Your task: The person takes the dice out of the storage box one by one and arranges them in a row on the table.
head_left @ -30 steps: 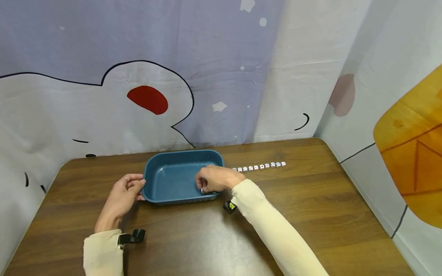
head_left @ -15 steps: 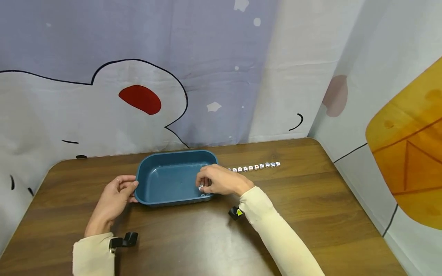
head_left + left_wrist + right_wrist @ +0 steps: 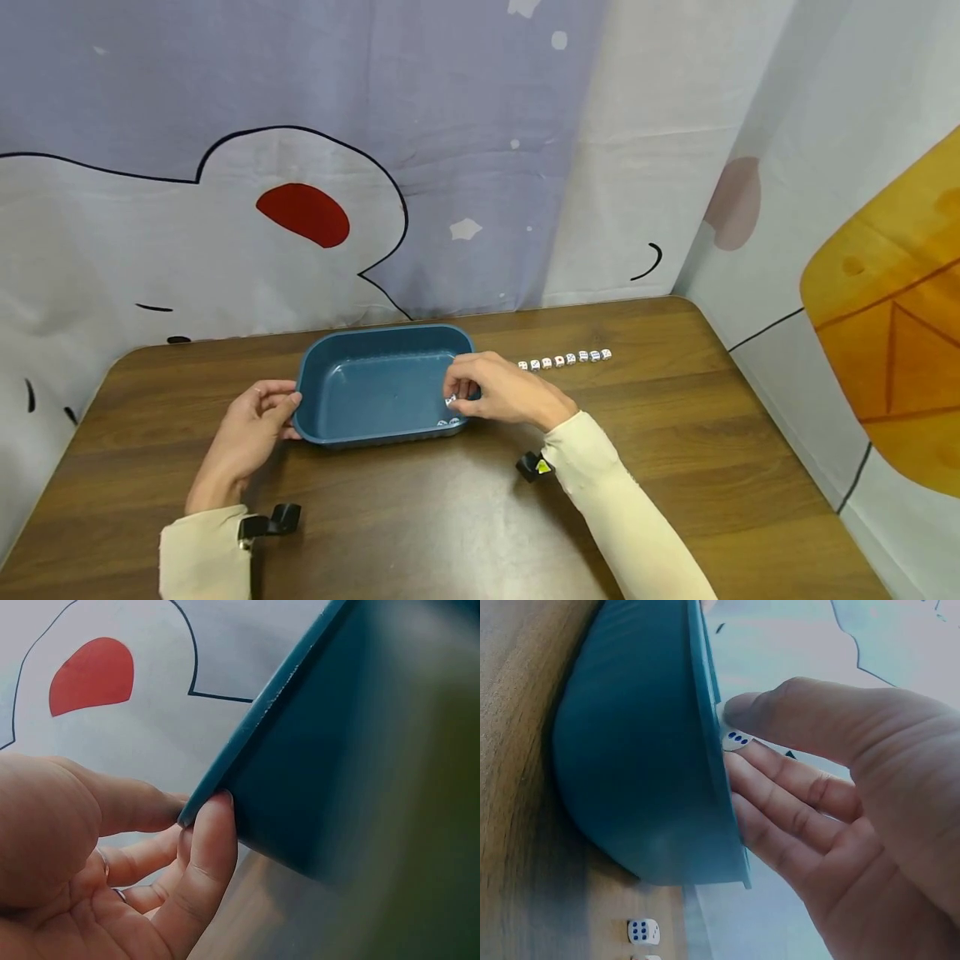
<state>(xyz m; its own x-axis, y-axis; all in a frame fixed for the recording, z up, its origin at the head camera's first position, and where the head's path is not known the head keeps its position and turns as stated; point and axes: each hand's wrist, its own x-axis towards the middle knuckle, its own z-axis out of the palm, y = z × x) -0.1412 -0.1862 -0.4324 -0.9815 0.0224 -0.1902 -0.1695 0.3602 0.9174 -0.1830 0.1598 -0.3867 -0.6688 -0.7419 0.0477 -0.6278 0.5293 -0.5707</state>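
Note:
A blue plastic basin [image 3: 382,387] stands on the table. My left hand [image 3: 243,433] pinches its left rim between thumb and forefinger, as the left wrist view shows with the basin's edge [image 3: 247,727]. Over the basin's right end, my right hand [image 3: 506,389] pinches a white die [image 3: 450,401] between thumb and fingertips. In the right wrist view, this die [image 3: 737,739] shows blue pips just above the rim. A couple of other dice [image 3: 447,422] lie in the basin's near right corner. My right hand hides part of that end.
A straight row of several white dice [image 3: 559,361] runs along the table right of the basin; my right hand covers its left end. The wooden table [image 3: 420,533] meets a printed cloth backdrop [image 3: 480,150] behind and another on the right.
My right hand has risen from the basin's floor with the die and shifted right, uncovering dice in the corner. My left hand keeps its hold on the rim.

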